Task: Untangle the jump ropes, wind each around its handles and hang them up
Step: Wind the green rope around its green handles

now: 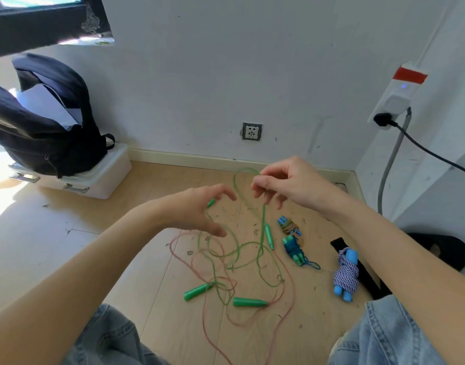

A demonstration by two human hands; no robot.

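Taking the wall socket (pixel 251 131) as the landmark, the largest thing is the dark backpack (pixel 45 122) far to its left, sitting on a white storage box (pixel 94 180). Straight below the socket, on the wooden floor (pixel 94 246), spreads the tangle: a green rope (pixel 236 248) looped over and under a thin pink rope (pixel 289 285). Below the socket and right of the tangle lie three ropes already wound: a blue-and-white bundle (pixel 346 275), a teal bundle (pixel 293 247) and a small blue-and-tan bundle (pixel 288 225).

Both hands hover between the socket and the tangle. The right hand (pixel 286 181) pinches the green rope near the top of a raised loop, its grip closed on the cord. From it one strand drops almost straight down to a hanging green handle (pixel 268 235), whose long axis is close to vertical. The left hand (pixel 199 209) is curled around another green handle tip (pixel 211 202); only the end shows, so how firmly it is held I cannot tell for sure.

Two more green handles lie flat lower down, a left one (pixel 198 291) and a right one (pixel 249 302), both roughly horizontal.

The crossing that most likely needs freeing sits below both hands, slightly nearer the left, so drawing the held handle back through the loop looks like the next step.
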